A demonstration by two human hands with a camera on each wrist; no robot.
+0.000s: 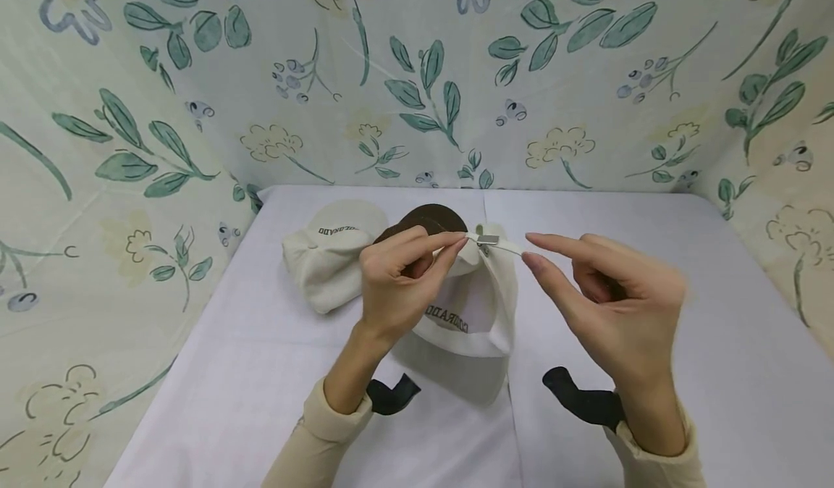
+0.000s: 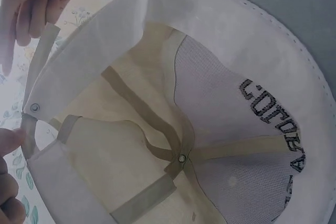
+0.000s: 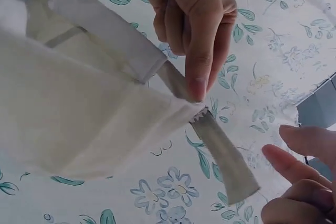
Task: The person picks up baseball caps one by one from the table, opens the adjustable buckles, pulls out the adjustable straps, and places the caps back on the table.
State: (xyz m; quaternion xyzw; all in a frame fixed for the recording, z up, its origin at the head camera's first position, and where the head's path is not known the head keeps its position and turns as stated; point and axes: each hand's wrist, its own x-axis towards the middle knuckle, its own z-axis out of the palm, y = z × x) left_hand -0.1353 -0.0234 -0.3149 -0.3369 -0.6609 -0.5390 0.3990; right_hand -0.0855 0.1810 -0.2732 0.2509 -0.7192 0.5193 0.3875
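A white cap (image 1: 456, 339) hangs with its hollow side facing me and its grey brim downward. Dark lettering (image 2: 273, 116) shows inside it, in reverse in the head view. My left hand (image 1: 397, 278) pinches the back strap between thumb and index finger, close beside a small metal buckle (image 1: 487, 240). Past the buckle, the strap's loose end (image 3: 228, 161) sticks out toward my right hand (image 1: 619, 300). That hand has its thumb and index finger spread apart near the strap tip, gripping nothing; in the right wrist view a gap separates them from the strap.
Behind to the left, another white cap (image 1: 332, 256) with dark lettering lies on the white-covered table (image 1: 247, 372). A dark brown cap (image 1: 433, 216) sits beside it, partly hidden by my left hand. Floral cloth (image 1: 417, 111) hangs around the table. Black bands (image 1: 586, 405) circle both wrists.
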